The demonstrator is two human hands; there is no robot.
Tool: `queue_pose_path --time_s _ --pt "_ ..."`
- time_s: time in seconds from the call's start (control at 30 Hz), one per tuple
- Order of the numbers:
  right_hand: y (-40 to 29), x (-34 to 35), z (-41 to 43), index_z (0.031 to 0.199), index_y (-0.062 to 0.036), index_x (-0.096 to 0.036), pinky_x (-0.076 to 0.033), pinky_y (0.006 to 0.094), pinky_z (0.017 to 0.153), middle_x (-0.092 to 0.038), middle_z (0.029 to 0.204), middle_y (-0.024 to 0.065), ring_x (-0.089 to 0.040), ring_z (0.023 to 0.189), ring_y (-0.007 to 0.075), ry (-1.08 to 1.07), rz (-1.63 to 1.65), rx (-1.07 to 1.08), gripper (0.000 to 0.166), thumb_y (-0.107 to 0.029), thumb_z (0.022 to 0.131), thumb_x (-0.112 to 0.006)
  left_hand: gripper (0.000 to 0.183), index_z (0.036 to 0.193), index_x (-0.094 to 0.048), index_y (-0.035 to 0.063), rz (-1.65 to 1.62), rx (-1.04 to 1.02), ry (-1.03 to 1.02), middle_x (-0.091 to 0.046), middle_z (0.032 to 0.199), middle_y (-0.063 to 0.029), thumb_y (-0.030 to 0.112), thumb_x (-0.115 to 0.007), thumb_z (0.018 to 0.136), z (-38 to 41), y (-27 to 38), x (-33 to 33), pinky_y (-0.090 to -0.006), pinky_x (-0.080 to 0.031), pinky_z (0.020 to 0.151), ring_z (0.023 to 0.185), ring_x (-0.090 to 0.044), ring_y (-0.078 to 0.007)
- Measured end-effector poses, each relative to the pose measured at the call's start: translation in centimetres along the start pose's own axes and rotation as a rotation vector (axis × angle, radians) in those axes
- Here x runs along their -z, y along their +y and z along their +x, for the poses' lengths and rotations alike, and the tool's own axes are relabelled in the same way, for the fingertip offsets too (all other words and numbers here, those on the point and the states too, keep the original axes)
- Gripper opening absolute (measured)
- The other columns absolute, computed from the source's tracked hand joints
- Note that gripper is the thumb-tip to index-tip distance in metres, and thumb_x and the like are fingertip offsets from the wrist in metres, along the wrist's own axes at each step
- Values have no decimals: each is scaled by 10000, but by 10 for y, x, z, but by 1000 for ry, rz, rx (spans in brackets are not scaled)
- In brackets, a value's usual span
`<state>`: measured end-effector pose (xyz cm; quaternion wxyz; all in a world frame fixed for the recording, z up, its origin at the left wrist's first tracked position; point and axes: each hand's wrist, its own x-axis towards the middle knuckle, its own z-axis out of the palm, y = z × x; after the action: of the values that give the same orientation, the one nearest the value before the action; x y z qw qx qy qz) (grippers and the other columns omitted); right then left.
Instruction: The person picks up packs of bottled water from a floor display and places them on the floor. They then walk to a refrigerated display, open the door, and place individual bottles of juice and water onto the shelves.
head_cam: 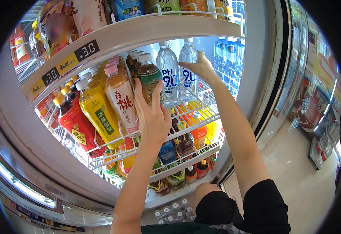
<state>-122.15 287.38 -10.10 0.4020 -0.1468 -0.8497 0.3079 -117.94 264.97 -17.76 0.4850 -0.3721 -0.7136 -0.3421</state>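
Note:
Inside an upright drinks cooler, my left hand [153,117] is at the front of a wire shelf, its fingers spread against the lower part of a brown bottle with a green label [149,76]. My right hand [199,66] reaches deeper in, thumb and fingers around the upper part of a clear water bottle [188,79] that stands upright. Another clear water bottle [167,73] stands between the two hands. Left of my left hand are a peach-coloured bottle with a pink cap [119,99], a yellow bottle [98,114] and a red-labelled bottle [78,128].
Above runs a shelf edge [147,27] with price tags. Wire shelves [199,124] below hold juice and tea bottles. More water bottles [230,54] stand at the back right. The cooler's door frame [271,67] is on the right, and a pack of bottles [175,213] lies on the floor.

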Motion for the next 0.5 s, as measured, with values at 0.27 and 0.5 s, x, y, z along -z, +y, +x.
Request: queue_pose_path --time_s 0.27,0.5 --pt "-11 27 -85 1270 -2 -385 -476 367 877 -589 1103 195 -593 1038 299 276 183 440 801 -293 658 -810 590 1286 -474 116 -10 9 13 -231 1398 -257 -70 -522 728 1 -1 0 -472 -393 965 1255 -326 -455" --pt "-25 47 -111 1289 -43 -407 -474 373 870 -540 1169 150 -578 1058 302 203 332 693 809 -270 641 -836 565 1266 -489 113 -39 6 37 -252 1379 -274 -81 -512 736 1 1 1 -476 -372 974 1248 -327 -458"
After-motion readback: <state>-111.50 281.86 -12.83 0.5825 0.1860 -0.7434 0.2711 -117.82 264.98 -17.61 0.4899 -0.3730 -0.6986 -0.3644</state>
